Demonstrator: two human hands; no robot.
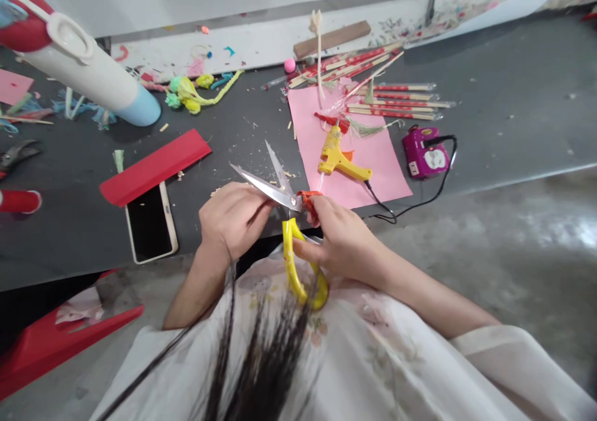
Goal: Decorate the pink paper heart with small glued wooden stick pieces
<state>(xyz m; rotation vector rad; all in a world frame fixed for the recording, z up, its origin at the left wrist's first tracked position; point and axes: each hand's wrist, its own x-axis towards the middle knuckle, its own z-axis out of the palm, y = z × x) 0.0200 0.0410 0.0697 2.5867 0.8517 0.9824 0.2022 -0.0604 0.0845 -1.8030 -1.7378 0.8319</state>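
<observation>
My right hand (338, 237) grips a pair of scissors (275, 188) with a yellow handle loop and an orange part beside the pivot. The blades are spread apart and point away to the upper left. Close against the lower blade, my left hand (236, 219) is closed with its fingers pinched together. Its fingertips lie behind and beside the blade, so what they hold is hidden. A tiny pale bit shows between the blades near the pivot. Just beyond my right hand, a yellow glue gun (342, 160) lies on a pink sheet (305, 135).
Left of my hands, a red paper strip (156, 166) partly covers a phone (152, 228). A large bottle (97, 69) stands behind them. Wrapped chopsticks (396, 107) and a purple box (425, 152) with a black cord lie right. Pliers (18, 157) rest far left.
</observation>
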